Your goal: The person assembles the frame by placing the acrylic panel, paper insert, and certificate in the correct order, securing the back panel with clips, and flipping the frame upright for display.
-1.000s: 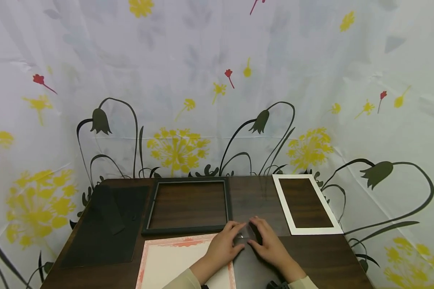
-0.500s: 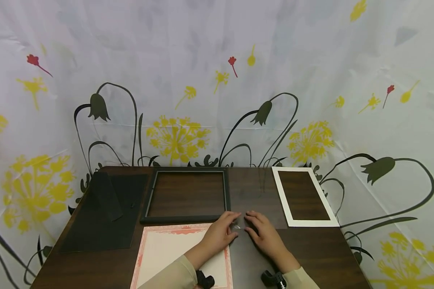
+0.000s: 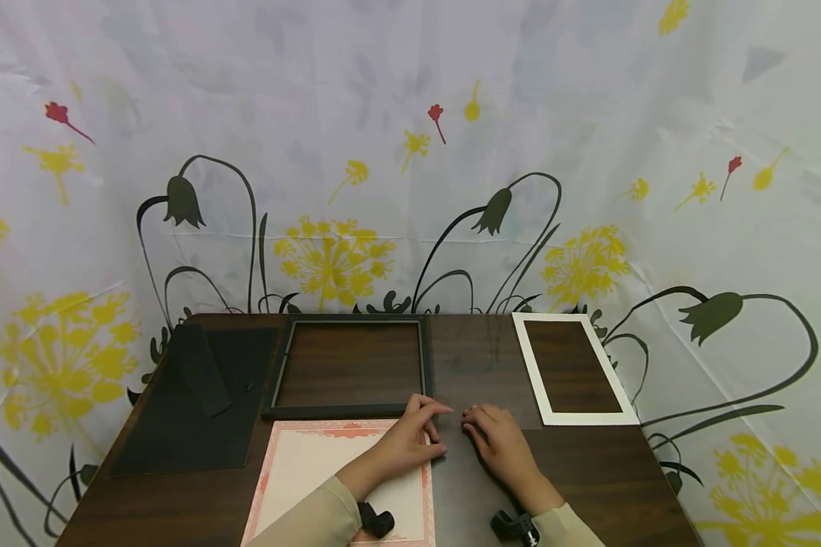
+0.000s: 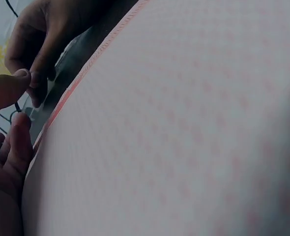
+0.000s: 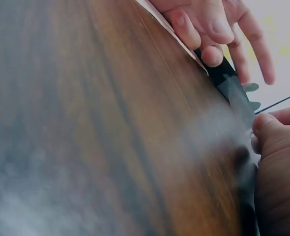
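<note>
A clear plastic sheet (image 3: 475, 372) lies on the dark wooden table, right of a black picture frame (image 3: 349, 414). At its near part my right hand (image 3: 502, 448) has thumb and fingers curled together. In the right wrist view a see-through corner of the clear sheet runs up to the thumb and finger (image 5: 268, 125), which seem to pinch it. My left hand (image 3: 407, 441) hovers beside it over the right edge of a pink-bordered paper (image 3: 335, 471). Its fingers are spread, thumb and forefinger apart, and hold nothing.
A white mat (image 3: 588, 419) with a rectangular opening lies at the back right. On the left is a black backing board (image 3: 157, 425) with a stand leg (image 3: 205, 372). A flower-printed curtain (image 3: 383, 152) hangs behind the table (image 3: 609, 494).
The left hand's fingers have parted from the clear sheet's edge and the hand has drawn slightly left. The right hand stays nearly in place, fingers more curled. The head view has tilted downward.
</note>
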A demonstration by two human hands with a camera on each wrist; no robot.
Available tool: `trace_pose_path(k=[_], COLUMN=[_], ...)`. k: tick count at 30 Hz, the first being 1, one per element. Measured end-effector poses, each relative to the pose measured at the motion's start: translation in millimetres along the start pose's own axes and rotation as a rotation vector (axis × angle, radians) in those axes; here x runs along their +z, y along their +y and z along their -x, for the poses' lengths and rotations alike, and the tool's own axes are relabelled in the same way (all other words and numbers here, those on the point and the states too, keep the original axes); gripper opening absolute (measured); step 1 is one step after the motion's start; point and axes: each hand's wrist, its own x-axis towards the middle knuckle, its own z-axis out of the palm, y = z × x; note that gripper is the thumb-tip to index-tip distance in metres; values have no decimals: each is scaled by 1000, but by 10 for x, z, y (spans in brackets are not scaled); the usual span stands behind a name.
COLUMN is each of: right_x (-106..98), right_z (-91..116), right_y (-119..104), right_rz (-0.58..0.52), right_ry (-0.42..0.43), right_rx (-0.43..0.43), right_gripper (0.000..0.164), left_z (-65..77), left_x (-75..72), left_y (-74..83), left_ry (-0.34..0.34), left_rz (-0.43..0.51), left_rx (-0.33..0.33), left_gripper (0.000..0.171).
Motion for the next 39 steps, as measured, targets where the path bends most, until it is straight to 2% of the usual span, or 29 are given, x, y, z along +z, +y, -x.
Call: trace_pose_path(k=[3,5,12,18,25,28,30,32,33,35,36,37,39], right_x=[-3,3,-17,-32,-120,-209,-285,-372,-416,-495,-526,-549,-561], right_z=[-16,-20,-8,17,205,326,375,379,362,312,282,254,203], right_y=[-12,-16,-38,-34,-80,-181,-259,-329,-353,-381,-388,-392,-401], right_rz=[34,40,33,4,-157,-218,-271,-375,-471,-710,-848,-1005,-1325], right_ry=[10,28,135,122,130,94,1,-146,-223,-347,-374,-373,-332], right_rx=[2,0,-43,-78,26,78,169,333,447,696,813,918,1056], right_gripper=[10,11,15,15,20,20,14,5,7,27,38,48,65], left_z=[22,41,43,9,46,79,92,93,90,79,71,63,46], left_x=[-23,-33,-42,-24,66,86,84,67,56,32,18,6,-22], left_y=[-14,-17,-24,-25,-23,-23,-22,-20,-22,-29,-35,-39,-51], left_ry=[4,-5,-73,-44,-53,-59,-59,-57,-57,-57,-57,-55,-52], left_rz=[23,53,103,85,128,140,151,163,168,172,163,163,145], left_rx=[12,5,2,20,-8,0,8,10,8,0,-2,0,0], left_gripper=[46,42,62,56,48,49,51,52,52,52,52,51,50])
